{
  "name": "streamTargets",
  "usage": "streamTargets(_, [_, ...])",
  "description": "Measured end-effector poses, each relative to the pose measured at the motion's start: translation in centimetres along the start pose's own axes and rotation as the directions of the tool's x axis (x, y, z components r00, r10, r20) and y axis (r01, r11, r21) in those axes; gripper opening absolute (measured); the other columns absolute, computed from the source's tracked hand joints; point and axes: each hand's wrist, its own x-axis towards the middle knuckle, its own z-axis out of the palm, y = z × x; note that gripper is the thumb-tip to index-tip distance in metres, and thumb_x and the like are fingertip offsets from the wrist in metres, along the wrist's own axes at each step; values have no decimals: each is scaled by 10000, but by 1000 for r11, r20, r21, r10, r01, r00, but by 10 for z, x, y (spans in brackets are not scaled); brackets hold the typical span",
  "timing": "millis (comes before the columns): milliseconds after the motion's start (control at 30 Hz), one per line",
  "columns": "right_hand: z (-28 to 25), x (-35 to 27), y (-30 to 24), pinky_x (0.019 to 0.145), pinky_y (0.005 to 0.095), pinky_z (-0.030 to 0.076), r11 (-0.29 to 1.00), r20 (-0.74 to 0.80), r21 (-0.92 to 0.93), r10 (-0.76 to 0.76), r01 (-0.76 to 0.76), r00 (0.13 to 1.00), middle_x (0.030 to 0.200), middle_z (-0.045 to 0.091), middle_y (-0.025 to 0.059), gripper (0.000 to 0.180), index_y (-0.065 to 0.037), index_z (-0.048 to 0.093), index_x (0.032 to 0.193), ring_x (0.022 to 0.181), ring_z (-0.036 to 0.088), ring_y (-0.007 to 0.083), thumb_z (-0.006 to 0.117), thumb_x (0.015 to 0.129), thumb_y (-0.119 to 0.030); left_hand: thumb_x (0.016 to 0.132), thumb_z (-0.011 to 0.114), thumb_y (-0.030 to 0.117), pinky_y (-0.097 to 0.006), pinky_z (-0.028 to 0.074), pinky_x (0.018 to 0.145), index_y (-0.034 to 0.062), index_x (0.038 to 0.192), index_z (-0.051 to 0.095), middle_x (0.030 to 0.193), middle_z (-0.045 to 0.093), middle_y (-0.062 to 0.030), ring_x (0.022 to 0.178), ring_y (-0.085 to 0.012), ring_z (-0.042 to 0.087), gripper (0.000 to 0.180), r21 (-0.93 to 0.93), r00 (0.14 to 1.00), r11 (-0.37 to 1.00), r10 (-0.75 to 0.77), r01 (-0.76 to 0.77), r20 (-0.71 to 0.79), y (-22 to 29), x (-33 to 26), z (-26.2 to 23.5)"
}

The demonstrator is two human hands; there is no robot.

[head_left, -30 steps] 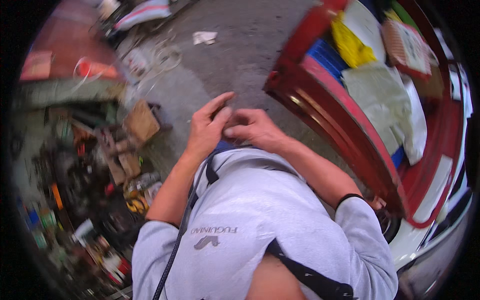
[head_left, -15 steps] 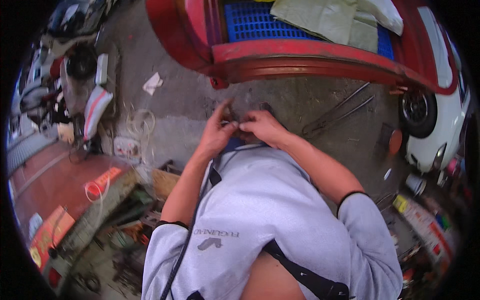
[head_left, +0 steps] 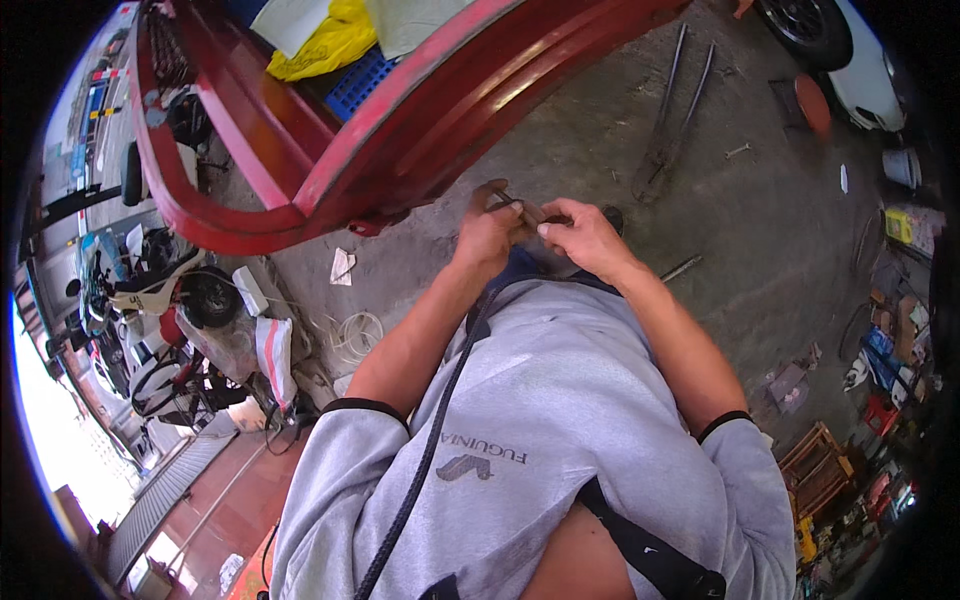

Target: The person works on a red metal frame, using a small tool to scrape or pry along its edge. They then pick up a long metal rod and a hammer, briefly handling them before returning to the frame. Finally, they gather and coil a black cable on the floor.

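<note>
In front of my waist, my left hand [head_left: 487, 235] and my right hand [head_left: 587, 237] are close together with their fingers pinched. A small, thin dark piece [head_left: 506, 200] shows at the left fingertips; its kind is too small to tell. What lies between the right thumb and fingers is mostly hidden, so I cannot tell whether both hands hold the same piece. Just beyond the hands curves the red metal body [head_left: 480, 105] of what looks like a cargo bed, apart from them.
A blue plastic crate [head_left: 362, 85] and a yellow bag [head_left: 330, 42] lie in the red bed. Two long metal bars [head_left: 680, 100], a wrench [head_left: 738, 151] and a white paper scrap [head_left: 342, 266] lie on the floor. A red round-topped stool [head_left: 812, 106] stands at right, near a white car [head_left: 868, 80].
My view has turned, so the red bed now reaches farther left and the car sits higher at right. Both hands stay together at my waist, with fingers slightly shifted.
</note>
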Motion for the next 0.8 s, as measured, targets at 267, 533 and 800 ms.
streamTargets(267, [-91,15,13,598,251,470,991,-64,-125,38,-45,997,801,619,61,226,15,595,1025,664,564,111,554,877,-151,852,515,-20,-423,523,789,19,1265,316,992,570,-168,877,-282,602,460,-115,984,992,-76,57,-161,-38,46,73])
streamTargets(533, [-103,110,48,606,323,461,915,-127,-377,-204,143,971,724,606,109,188,-6,603,983,639,582,191,523,849,-111,867,494,62,-356,483,837,9,993,559,988,608,-123,930,-234,584,152,-417,987,908,-35,-36,-160,-74,127,46])
streamTargets(800, [-76,213,123,734,351,483,892,-215,-317,-398,321,892,902,635,150,176,-37,619,968,823,617,275,522,822,-47,890,525,134,-299,458,797,28,1095,515,1017,585,-102,922,-220,559,230,-177,967,968,141,-180,-212,-100,209,-21])
